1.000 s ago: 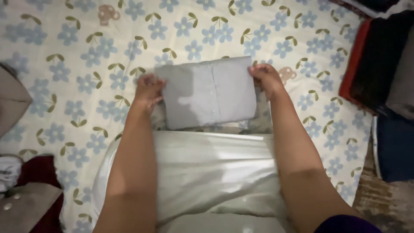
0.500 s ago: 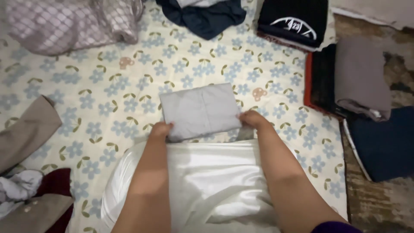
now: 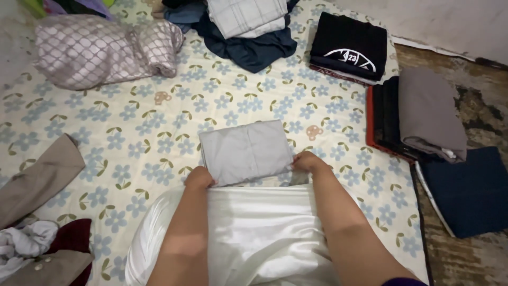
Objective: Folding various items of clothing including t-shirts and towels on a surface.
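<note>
A folded light grey shirt (image 3: 246, 150) lies on the flower-patterned sheet (image 3: 132, 127) just beyond my lap, which is covered in shiny white cloth (image 3: 254, 233). My left hand (image 3: 198, 178) grips the shirt's near left corner. My right hand (image 3: 307, 160) grips its near right corner. Both hands hold the near edge, fingers tucked under the fabric.
Folded clothes stand to the right: a black shirt with a white print (image 3: 350, 46), a grey garment (image 3: 428, 111) on a black and red pile, a navy piece (image 3: 468, 190). A patterned bundle (image 3: 100, 47) and dark blue clothes (image 3: 248, 45) lie at the back; tan and maroon clothes (image 3: 37, 180) at left.
My hands slid from the shirt's far corners to its near edge. The view tilted up, showing more clothes at the back and right.
</note>
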